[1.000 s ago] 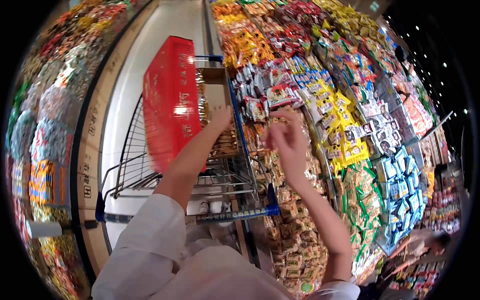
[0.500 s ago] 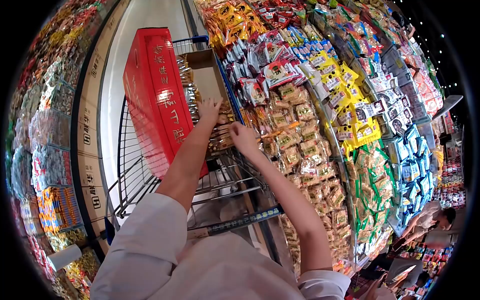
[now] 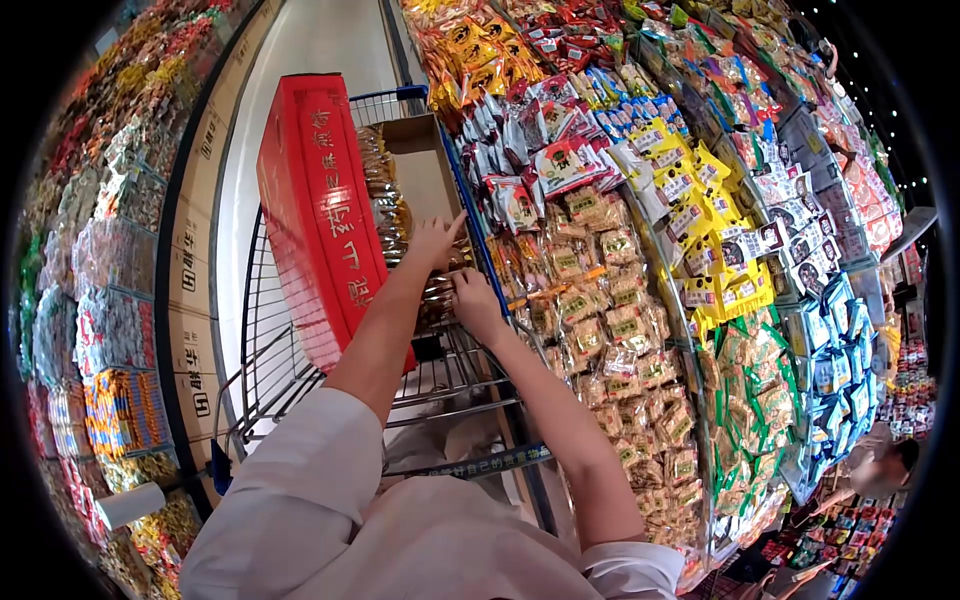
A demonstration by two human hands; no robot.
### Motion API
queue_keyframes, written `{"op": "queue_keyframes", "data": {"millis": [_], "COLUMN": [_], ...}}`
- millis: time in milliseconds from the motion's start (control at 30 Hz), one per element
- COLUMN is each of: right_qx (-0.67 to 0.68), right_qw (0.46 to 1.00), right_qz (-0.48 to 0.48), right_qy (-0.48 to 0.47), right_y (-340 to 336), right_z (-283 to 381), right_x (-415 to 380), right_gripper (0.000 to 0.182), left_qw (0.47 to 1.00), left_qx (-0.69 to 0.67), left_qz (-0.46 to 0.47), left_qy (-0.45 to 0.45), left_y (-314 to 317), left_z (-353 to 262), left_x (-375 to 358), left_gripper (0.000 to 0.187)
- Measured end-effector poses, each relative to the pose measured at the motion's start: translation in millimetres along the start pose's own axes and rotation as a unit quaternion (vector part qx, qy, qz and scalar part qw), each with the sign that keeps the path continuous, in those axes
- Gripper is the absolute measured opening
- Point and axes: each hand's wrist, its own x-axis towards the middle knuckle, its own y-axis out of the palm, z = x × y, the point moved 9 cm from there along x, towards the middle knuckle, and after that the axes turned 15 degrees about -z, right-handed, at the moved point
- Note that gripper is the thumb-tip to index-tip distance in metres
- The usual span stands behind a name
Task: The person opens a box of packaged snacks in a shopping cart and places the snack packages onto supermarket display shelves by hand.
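Observation:
An open cardboard box stands in a shopping cart, with a row of wrapped snack packets along its left side. Beside it on the left leans a tall red carton with Chinese characters. Over the box, my left hand reaches in with its fingers apart, touching the packets near the right wall. Close below it, my right hand rests at the box's near right corner, fingers bent against the packets. Whether it grips one cannot be made out.
Sloping bins of packaged snacks run along the cart's right side. More bagged goods lie at the left behind a cardboard-faced border. A person is at the lower right. A white cylinder sits lower left.
My left hand has shifted slightly down and right, its fingers now pointing to the box's right wall. My right hand is a little lower. The whole view has shifted slightly.

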Motion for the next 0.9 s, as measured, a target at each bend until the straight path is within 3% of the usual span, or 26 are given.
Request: {"op": "queue_keyframes", "data": {"millis": [167, 267, 400, 500, 733, 833, 867, 900], "right_qx": [0.019, 0.015, 0.024, 0.03, 0.103, 0.243, 0.245, 0.342], "right_qw": [0.999, 0.996, 0.996, 0.989, 0.98, 0.913, 0.913, 0.851], "right_qz": [0.015, 0.054, 0.045, 0.09, 0.014, -0.036, -0.036, -0.046], "right_qy": [0.041, 0.07, 0.071, 0.112, 0.167, 0.326, 0.323, 0.395], "right_y": [0.4, 8.8, 10.6, 14.4, -1.5, 2.4, 6.2, 16.2], "right_z": [-6.7, -14.1, -17.8, -21.2, -23.2, -46.3, -47.5, -54.5], "right_x": [-1.3, -2.5, -1.5, 0.9, 14.5, 12.7, 16.7, 14.3], "right_gripper": [0.024, 0.025, 0.027, 0.027, 0.017, 0.016, 0.016, 0.018], "left_qw": [0.998, 0.998, 0.997, 0.998, 0.999, 0.999, 0.999, 0.998], "left_qx": [0.005, 0.067, 0.033, 0.066, 0.046, 0.013, 0.016, -0.008], "left_qz": [0.07, -0.005, -0.069, -0.02, -0.018, -0.001, -0.003, -0.002], "left_qy": [0.005, 0.0, -0.007, 0.013, -0.017, -0.045, -0.046, -0.063], "left_y": [-24.5, -18.3, 1.3, -1.9, -33.5, -46.8, -54.2, -63.2], "left_z": [3.3, -4.9, -4.1, -3.6, 2.4, 12.7, 15.9, 19.6], "left_x": [2.9, -4.2, -2.1, -0.6, 1.3, 9.4, 12.3, 14.9], "left_gripper": [0.108, 0.105, 0.102, 0.095, 0.106, 0.112, 0.112, 0.112]}}
